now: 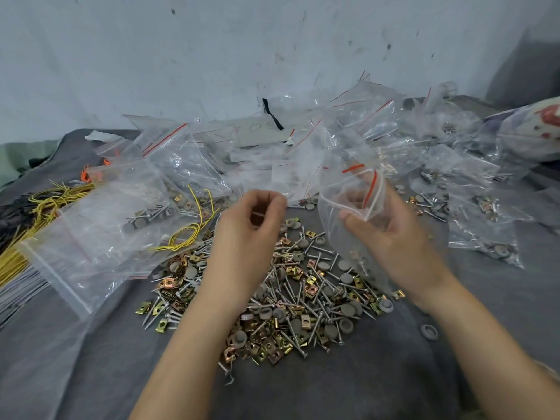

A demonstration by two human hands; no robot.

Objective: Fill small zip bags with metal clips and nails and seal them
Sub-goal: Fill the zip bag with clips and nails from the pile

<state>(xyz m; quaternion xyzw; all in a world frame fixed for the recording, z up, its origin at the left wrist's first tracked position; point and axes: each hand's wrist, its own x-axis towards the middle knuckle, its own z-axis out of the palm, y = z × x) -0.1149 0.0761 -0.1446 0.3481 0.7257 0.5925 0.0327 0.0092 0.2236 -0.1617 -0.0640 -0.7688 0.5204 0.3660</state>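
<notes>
My right hand [391, 234] grips a small clear zip bag [348, 207] with a red seal line, held up with its mouth open; a few screws and a clip lie in its bottom. My left hand [251, 225] hovers beside it with fingers curled; something small may be pinched between the fingertips, but I cannot make it out. Under both hands a heap of gold metal clips, silver nails and grey round caps [291, 298] is spread on the grey cloth [378, 383].
Many clear zip bags [188, 165] are piled along the back, some filled. A large bag [91, 237] lies at the left over yellow wire bundles [188, 231]. More filled bags [485, 213] lie at the right. A stained white wall stands behind.
</notes>
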